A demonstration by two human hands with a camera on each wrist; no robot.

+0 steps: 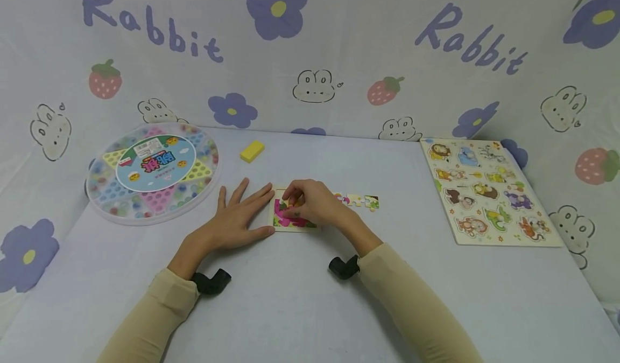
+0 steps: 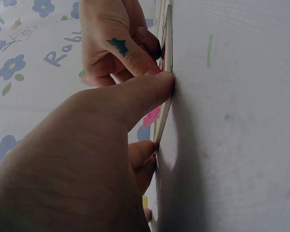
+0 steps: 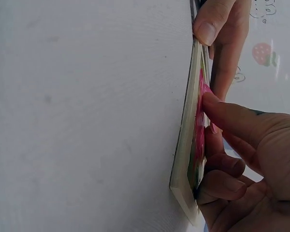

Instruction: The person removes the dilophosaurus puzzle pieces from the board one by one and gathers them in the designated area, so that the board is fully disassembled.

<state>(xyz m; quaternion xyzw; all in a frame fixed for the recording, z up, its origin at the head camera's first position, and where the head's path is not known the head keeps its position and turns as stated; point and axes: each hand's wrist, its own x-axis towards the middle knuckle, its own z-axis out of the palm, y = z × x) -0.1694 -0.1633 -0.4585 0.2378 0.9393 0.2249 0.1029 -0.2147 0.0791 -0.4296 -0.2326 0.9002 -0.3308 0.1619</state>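
Observation:
A small wooden jigsaw tray (image 1: 272, 212) with a pink and green picture lies flat mid-table. My left hand (image 1: 237, 220) rests beside it with fingers spread, its thumb and fingertips touching the tray's left edge. Over the tray, my right hand (image 1: 317, 204) pinches a pink jigsaw piece (image 3: 206, 89) between thumb and fingers. That piece is partly hidden by the fingers; whether it touches the pieces beneath cannot be told. A few loose jigsaw pieces (image 1: 356, 200) lie in a row just right of the tray, partly behind the right hand.
At the left lies a round Chinese checkers board (image 1: 155, 207) in clear packaging. A yellow block (image 1: 252, 151) sits behind the left hand. To the right is a wooden animal puzzle board (image 1: 484, 212). A printed cloth (image 1: 358, 45) hangs behind the table.

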